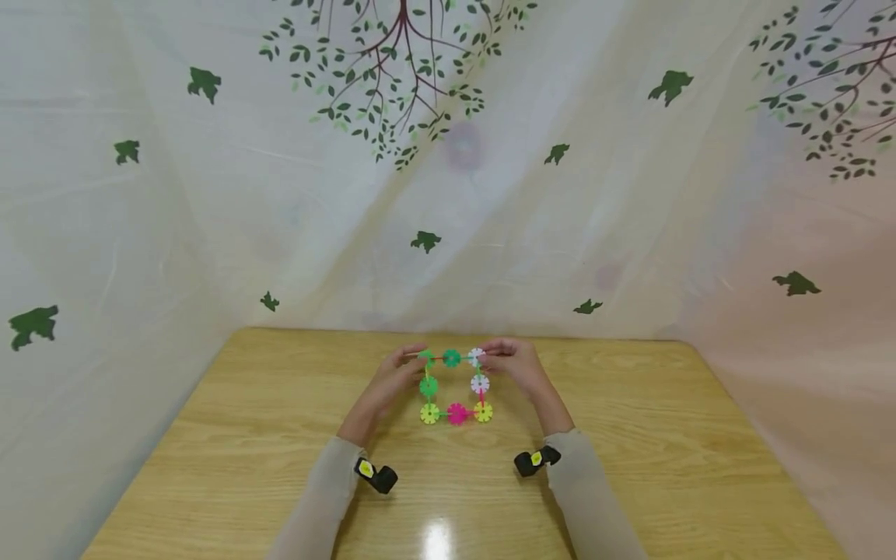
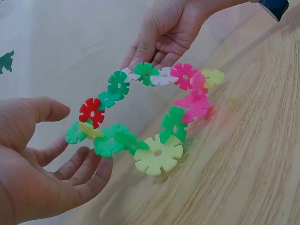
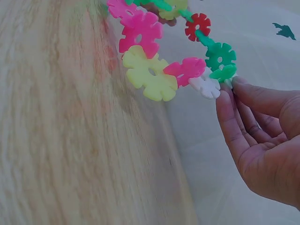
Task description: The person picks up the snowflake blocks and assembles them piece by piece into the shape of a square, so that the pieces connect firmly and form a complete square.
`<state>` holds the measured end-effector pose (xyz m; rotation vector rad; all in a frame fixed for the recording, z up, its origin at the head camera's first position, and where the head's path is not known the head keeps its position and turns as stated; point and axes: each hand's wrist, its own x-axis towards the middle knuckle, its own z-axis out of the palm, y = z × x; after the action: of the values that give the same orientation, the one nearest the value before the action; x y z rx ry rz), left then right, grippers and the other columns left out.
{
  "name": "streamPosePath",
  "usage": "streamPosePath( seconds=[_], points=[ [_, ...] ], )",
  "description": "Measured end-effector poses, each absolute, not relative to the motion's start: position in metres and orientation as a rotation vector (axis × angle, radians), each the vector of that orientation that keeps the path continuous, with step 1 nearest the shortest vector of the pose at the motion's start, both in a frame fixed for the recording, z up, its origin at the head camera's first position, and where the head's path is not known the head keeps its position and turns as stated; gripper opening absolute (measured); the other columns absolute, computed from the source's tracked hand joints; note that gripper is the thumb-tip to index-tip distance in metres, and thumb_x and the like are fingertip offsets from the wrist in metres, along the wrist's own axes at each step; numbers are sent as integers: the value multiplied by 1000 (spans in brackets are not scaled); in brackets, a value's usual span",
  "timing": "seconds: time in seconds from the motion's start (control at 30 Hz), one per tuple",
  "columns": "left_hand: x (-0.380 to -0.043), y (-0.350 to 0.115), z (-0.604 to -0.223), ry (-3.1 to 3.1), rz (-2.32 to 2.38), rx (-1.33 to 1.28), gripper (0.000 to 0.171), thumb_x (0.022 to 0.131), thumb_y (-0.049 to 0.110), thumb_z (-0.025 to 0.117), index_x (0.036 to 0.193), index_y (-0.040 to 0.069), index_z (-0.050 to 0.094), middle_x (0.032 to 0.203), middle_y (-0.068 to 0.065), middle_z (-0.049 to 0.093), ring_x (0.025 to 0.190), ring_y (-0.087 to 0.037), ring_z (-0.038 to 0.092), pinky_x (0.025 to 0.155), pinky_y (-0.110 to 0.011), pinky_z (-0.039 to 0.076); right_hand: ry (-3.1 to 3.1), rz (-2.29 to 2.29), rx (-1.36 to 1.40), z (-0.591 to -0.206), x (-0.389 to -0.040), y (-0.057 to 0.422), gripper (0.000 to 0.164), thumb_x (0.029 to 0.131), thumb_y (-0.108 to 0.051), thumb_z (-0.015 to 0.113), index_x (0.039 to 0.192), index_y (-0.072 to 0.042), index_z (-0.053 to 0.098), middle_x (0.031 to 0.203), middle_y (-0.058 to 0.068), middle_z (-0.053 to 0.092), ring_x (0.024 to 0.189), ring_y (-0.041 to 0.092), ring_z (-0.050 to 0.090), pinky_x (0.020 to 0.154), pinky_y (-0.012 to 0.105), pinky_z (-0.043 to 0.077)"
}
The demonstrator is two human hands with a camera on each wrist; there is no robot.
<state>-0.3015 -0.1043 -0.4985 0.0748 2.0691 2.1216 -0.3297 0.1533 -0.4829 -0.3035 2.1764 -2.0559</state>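
Note:
A square ring of interlocking plastic flower discs [image 1: 457,414] stands upright, coloured green, white, pink, yellow and red. Its upper right corner, a white disc, is pinched between the thumb and fingers of my right hand [image 3: 267,126]. At the upper left corner is my left hand [image 2: 51,164], its thumb held apart from the green disc [image 2: 75,133] and its other fingers loosely bent behind and under that side. The lower yellow disc [image 2: 158,154] is near the tabletop; whether it touches is hard to tell. In the head view, fingers partly cover both upper corners.
The wooden table [image 1: 245,451] reaches to a pale cloth backdrop [image 1: 336,257] printed with leaves and branches. Each sleeve cuff carries a black wrist camera, one on the left [image 1: 376,476] and one on the right [image 1: 537,460].

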Motion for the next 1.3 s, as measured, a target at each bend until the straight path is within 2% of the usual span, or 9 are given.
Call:
streamPosePath(
  seconds=[0.13,0.23,0.47,0.83,1.1,1.3],
  points=[
    [-300,-107,-500,2060,2091,84,49,100,12,61,144,-2,46,122,-17,57,99,-19,62,91,-39,56,2179,-2076,-243,-484,-330,154,30,91,5,71,115,20,63,82,-2,73,71,10,70,69,26,63],
    [-300,-108,-500,2048,2077,99,49,98,10,63,143,0,46,123,-16,55,95,-16,60,91,-42,57,2181,-2079,-205,-484,-331,154,29,91,5,70,116,19,63,82,-3,72,70,10,70,69,25,62],
    [-299,-107,-499,2057,2086,81,48,98,8,64,143,1,47,123,-18,55,94,-16,62,90,-41,58,2162,-2071,-145,-482,-331,154,30,94,4,68,120,17,63,84,-2,71,72,11,70,71,29,64],
    [-301,-104,-489,2062,2087,65,49,98,12,65,143,2,48,123,-15,58,91,-11,63,92,-42,58,2156,-2077,-165,-476,-332,155,33,95,2,67,122,20,59,85,-3,69,74,11,69,78,36,64],
    [-301,-106,-495,2036,2088,49,48,98,11,65,142,2,50,126,-17,59,94,-14,64,87,-37,60,2119,-2059,-157,-479,-331,156,31,96,3,65,122,19,59,85,-3,69,75,12,68,72,29,63],
    [-304,-112,-499,2013,2061,50,47,98,8,65,142,0,50,124,-18,62,90,-14,67,87,-36,61,2039,-2016,-127,-475,-335,155,33,96,5,62,125,20,57,84,-2,70,76,12,69,76,30,64]
  ],
)
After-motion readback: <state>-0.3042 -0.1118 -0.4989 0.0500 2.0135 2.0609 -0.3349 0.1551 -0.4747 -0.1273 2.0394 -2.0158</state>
